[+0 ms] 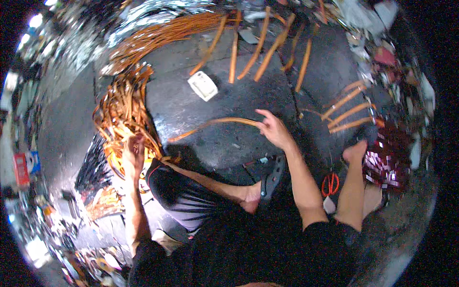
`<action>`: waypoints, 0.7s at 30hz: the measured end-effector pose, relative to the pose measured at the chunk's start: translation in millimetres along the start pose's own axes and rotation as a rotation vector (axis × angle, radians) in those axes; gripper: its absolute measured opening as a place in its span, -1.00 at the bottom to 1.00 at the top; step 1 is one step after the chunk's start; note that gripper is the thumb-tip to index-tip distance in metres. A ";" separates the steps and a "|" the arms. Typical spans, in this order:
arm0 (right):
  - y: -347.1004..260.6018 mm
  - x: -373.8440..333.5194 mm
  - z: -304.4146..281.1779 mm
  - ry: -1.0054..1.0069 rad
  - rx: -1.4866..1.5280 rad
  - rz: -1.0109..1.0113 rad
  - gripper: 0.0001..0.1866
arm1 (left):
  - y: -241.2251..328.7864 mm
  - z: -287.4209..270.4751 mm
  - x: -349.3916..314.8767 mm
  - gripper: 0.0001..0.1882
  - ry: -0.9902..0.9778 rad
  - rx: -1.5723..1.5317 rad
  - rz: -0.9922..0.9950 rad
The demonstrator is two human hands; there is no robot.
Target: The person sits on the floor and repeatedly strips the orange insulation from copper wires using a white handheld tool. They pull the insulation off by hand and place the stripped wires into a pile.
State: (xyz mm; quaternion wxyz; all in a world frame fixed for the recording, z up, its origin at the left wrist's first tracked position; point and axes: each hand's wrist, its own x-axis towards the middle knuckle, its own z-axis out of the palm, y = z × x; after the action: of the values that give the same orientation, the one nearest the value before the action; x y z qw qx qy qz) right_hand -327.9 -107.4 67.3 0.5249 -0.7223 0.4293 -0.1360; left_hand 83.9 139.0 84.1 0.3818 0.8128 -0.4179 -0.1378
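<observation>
My right hand (275,130) pinches one end of a long, thin brown strip (222,120), with its index finger stretched out. From there the strip arcs to the left over the dark floor, its far end low near the pile. My left hand (134,149) is at the front of a tangled pile of brown strips (123,103), its fingers curled among them. Which strips those fingers hold is hard to make out. Beyond my right hand, several flat strips (275,47) lie side by side on the floor.
A small white plastic tray (203,86) rests on the floor ahead. A long bundle of thin brown strands (162,36) curves across the far left. More strips (351,111) lie at the right, near my bare foot. Orange-handled scissors (330,185) are beside my right leg. Clutter lines both sides.
</observation>
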 end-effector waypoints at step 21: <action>48.0 -13.6 5.6 0.275 0.088 0.053 -0.29 | -122.5 -74.0 -452.9 -0.25 -1.513 0.923 -0.302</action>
State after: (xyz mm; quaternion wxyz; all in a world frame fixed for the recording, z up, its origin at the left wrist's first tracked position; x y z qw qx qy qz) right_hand -355.2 -97.3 26.4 0.4957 -0.6616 0.5097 -0.2382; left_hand -83.1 575.7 0.6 -0.3823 0.6236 -0.4600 -0.5034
